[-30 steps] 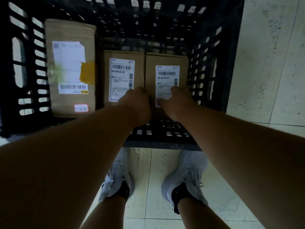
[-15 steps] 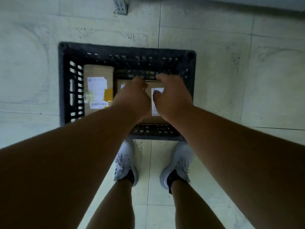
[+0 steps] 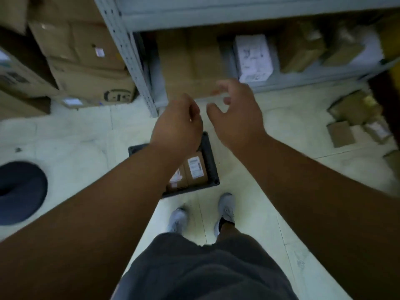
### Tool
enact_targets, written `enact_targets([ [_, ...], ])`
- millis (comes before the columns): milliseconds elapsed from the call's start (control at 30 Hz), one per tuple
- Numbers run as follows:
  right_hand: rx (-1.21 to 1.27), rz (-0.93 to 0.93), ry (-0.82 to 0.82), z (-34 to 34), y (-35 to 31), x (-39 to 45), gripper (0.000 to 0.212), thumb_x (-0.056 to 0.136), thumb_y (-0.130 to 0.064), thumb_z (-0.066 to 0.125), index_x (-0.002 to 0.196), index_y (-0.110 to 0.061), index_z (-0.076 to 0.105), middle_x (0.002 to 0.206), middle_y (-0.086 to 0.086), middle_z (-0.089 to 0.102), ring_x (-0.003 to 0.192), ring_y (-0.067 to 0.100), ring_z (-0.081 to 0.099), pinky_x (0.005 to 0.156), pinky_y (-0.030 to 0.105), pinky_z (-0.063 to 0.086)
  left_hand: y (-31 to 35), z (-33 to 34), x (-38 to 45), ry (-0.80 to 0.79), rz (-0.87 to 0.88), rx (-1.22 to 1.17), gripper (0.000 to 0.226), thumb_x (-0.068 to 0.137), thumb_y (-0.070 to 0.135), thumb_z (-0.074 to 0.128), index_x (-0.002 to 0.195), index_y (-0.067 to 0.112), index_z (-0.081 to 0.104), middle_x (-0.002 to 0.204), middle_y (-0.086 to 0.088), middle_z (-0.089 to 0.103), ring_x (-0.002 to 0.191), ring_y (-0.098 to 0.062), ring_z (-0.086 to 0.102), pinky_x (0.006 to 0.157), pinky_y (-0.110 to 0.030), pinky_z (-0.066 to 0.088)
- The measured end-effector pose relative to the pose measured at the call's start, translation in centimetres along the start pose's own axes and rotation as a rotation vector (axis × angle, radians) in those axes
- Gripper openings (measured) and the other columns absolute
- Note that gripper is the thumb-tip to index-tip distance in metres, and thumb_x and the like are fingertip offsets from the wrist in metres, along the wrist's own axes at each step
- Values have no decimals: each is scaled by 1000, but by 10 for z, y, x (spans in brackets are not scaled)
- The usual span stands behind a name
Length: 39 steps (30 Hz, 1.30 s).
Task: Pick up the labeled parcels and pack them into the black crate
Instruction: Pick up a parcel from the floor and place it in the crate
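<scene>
Head view: both grips hanging loose and empty, left grip (image 3: 177, 124), right grip (image 3: 236, 113), risking fumbling the white labeled parcel (image 3: 253, 58) on the blurred shelf (image 3: 216, 15).

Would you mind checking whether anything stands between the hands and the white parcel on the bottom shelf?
Nothing visible does. Both hands are empty, raised above the crate, and the white parcel lies at the shelf's open front, with only bare floor between.

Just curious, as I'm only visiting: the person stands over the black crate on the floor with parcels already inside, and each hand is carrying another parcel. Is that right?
Not quite. In the head view both hands are empty: the left hand and right hand hang in the air with loosely curled fingers, holding nothing. The rest is right: the black crate sits on the floor with labeled parcels inside.
</scene>
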State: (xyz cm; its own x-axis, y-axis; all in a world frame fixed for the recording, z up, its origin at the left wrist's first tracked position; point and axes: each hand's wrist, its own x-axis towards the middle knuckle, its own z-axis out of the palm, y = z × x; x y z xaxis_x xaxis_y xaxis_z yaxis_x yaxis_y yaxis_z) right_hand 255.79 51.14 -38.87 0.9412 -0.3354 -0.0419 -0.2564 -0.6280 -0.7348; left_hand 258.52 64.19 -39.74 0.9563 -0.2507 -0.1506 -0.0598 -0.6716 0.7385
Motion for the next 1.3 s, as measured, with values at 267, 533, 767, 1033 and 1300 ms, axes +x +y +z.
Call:
enact_targets([
  [267,174,147,453,-142,-26,-93,43,90,-36,69,129,-37,50,132,-15,51,107,-4,55,67,2,42,148,-32,-44,-24,392,-55,15,96,26,52,82,30,47,79,9,56,69,-7,57,56,-21,41],
  [533,181,278,709,-244,35,-171,50,86,-43,72,129,-38,49,126,-9,54,106,4,54,70,16,43,239,39,-121,-238,636,-77,14,96,27,48,83,32,46,73,7,52,58,0,50,55,-21,37],
  [767,80,361,794,-352,134,-245,54,83,-43,75,129,-38,47,127,-14,47,102,0,52,86,31,53,329,173,-181,-349,715,-118,13,93,26,51,81,31,48,76,7,55,64,-5,51,55,-23,35],
  [1033,81,510,842,-426,227,-276,55,84,-44,73,131,-40,45,126,-12,47,106,4,50,84,32,52,387,283,-204,-473,722,-98,10,96,25,50,88,29,53,78,9,58,62,-6,53,53,-23,38],
  [1300,178,538,868,-467,288,-174,49,85,-39,74,125,-43,47,132,-11,49,108,5,51,83,28,52,437,346,-107,-490,765,-152,9,95,20,49,91,23,55,81,3,59,76,-14,60,65,-35,52],
])
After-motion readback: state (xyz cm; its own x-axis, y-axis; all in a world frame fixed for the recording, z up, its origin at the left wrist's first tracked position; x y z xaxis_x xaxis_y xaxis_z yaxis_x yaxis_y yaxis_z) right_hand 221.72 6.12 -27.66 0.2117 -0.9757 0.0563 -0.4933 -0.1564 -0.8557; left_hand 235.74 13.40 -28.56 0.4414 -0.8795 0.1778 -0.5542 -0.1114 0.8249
